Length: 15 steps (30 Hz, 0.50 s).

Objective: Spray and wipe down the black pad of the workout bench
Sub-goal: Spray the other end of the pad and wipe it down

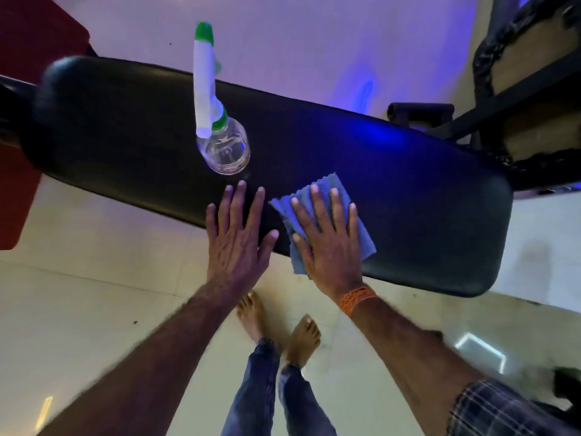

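Cloth on the pad, bottle parked out of the way

Wiping looks to be the step in hand. The right hand [327, 234] lies flat on a folded blue cloth [361, 237], fingers [315, 199] spread wide and pressing down rather than gripping, which would put the whole palm's weight onto the cloth and keep it from bunching as it slides. The cloth sits on the near edge of the black pad [408, 190], one corner hanging just past the rim.

The left hand [239, 237] rests just beside it, empty, fingers also splayed wide, its palm over the pad's near edge and its fingertips on the pad; it seems placed there to brace the body while leaning over the bench.

The spray bottle [220, 136] stands upright on the pad, near the left fingertips but apart from them, its white and green trigger head pointing away from the person. Set there, it is within reach for another spray, but it also covers a patch of pad that will need wiping once it is lifted.

Whether the surface is wet cannot be told; blue light glares off the pad to the right.
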Motion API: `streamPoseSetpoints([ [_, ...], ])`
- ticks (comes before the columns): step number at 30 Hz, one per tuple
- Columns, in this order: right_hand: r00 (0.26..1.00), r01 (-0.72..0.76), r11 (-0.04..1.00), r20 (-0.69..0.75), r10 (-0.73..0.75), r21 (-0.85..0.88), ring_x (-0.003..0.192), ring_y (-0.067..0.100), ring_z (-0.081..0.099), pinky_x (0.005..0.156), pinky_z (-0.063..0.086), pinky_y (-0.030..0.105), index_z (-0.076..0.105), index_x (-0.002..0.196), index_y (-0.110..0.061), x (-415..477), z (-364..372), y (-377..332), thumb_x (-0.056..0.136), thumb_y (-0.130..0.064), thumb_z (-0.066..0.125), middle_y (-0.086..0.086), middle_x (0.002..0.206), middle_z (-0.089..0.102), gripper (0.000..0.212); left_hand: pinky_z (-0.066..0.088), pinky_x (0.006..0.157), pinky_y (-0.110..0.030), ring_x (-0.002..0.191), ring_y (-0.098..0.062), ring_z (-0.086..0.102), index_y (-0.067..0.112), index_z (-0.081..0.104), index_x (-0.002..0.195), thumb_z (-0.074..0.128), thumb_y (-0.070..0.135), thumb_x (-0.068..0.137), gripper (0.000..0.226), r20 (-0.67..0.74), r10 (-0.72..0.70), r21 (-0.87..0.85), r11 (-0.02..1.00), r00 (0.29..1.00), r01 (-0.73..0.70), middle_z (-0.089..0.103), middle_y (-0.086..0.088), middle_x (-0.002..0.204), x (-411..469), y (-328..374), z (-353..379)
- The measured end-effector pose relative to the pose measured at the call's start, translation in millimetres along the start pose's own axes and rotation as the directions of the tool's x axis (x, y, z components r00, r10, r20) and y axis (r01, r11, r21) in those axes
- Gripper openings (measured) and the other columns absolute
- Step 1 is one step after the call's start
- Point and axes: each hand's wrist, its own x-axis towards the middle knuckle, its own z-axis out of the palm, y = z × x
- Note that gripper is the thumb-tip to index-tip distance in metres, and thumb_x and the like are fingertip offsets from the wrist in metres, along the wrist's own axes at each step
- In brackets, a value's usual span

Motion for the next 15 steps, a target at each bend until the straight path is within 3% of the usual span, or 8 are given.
streamPoseSetpoints([
  [2,0.995,0.096,0.995,0.019,-0.096,0.001,0.162,0.031,0.002,0.128,0.012,0.059,0.012,0.166,-0.033,-9,-2,26,0.111,-0.049,0.024,0.001,0.175,0.005,0.059,0.012,0.125,-0.059,0.16,-0.033,0.014,0.023,0.031,0.163,0.046,0.05,0.102,0.068,0.003,0.007,0.002,1.0,1.0,-0.007,0.02,-0.012,0.172,-2,5,1],
  [4,0.994,-0.108,0.994,-0.031,0.108,0.012,0.162,0.031,0.004,0.128,0.013,0.059,0.016,0.166,-0.031,-20,-1,42,0.111,-0.048,0.023,0.002,0.175,0.008,0.057,0.01,0.125,-0.059,0.16,-0.033,0.013,0.027,0.031,0.163,0.045,0.049,0.104,0.065,0.014,0.06,0.001,0.998,0.998,-0.06,0.019,-0.011,0.172,-3,10,2],
  [6,0.933,-0.351,0.935,-0.074,0.353,0.04,0.161,0.034,0.005,0.128,0.011,0.061,0.017,0.166,-0.028,-27,4,27,0.112,-0.047,0.025,0.005,0.175,0.008,0.058,0.01,0.126,-0.059,0.16,-0.031,0.012,0.029,0.032,0.163,0.044,0.047,0.104,0.062,0.025,0.119,0.003,0.993,0.993,-0.119,0.02,-0.01,0.173,-4,16,5],
  [7,0.927,-0.364,0.931,-0.081,0.366,0.041,0.161,0.035,0.005,0.128,0.01,0.061,0.016,0.166,-0.027,-28,6,13,0.112,-0.047,0.026,0.007,0.175,0.008,0.058,0.01,0.126,-0.059,0.161,-0.031,0.012,0.029,0.032,0.163,0.044,0.047,0.105,0.062,0.025,0.127,0.002,0.992,0.992,-0.127,0.019,-0.01,0.173,-5,19,6],
  [10,0.996,-0.081,0.996,-0.037,0.082,0.024,0.161,0.034,0.002,0.127,0.01,0.061,0.013,0.166,-0.03,-30,8,10,0.112,-0.048,0.029,0.005,0.175,0.005,0.06,0.009,0.126,-0.059,0.161,-0.031,0.011,0.03,0.032,0.163,0.045,0.047,0.104,0.062,0.024,0.111,-0.013,0.994,0.994,-0.111,0.018,-0.01,0.173,-7,24,8],
  [12,0.998,-0.059,0.998,-0.039,0.059,0.001,0.161,0.032,0.001,0.127,0.01,0.061,0.012,0.166,-0.032,-40,9,41,0.112,-0.047,0.026,0.003,0.175,0.005,0.058,0.012,0.126,-0.06,0.16,-0.032,0.013,0.029,0.033,0.162,0.047,0.046,0.103,0.063,0.027,0.126,-0.024,0.992,0.992,-0.126,0.02,-0.011,0.172,-10,28,8],
  [13,0.979,-0.193,0.981,-0.063,0.193,0.011,0.161,0.032,0.002,0.127,0.01,0.062,0.013,0.166,-0.031,-46,10,54,0.112,-0.047,0.023,0.003,0.175,0.006,0.058,0.013,0.125,-0.061,0.16,-0.033,0.013,0.029,0.033,0.162,0.048,0.045,0.103,0.063,0.037,0.134,-0.028,0.991,0.99,-0.134,0.021,-0.011,0.172,-10,31,8],
  [15,0.84,-0.521,0.85,-0.129,0.527,0.077,0.161,0.037,0.006,0.125,0.014,0.065,0.015,0.166,-0.027,-57,12,53,0.112,-0.047,0.022,0.007,0.175,0.009,0.058,0.015,0.125,-0.062,0.159,-0.033,0.014,0.029,0.033,0.162,0.051,0.043,0.102,0.065,0.05,0.132,-0.019,0.991,0.99,-0.131,0.021,-0.011,0.172,-11,36,7],
])
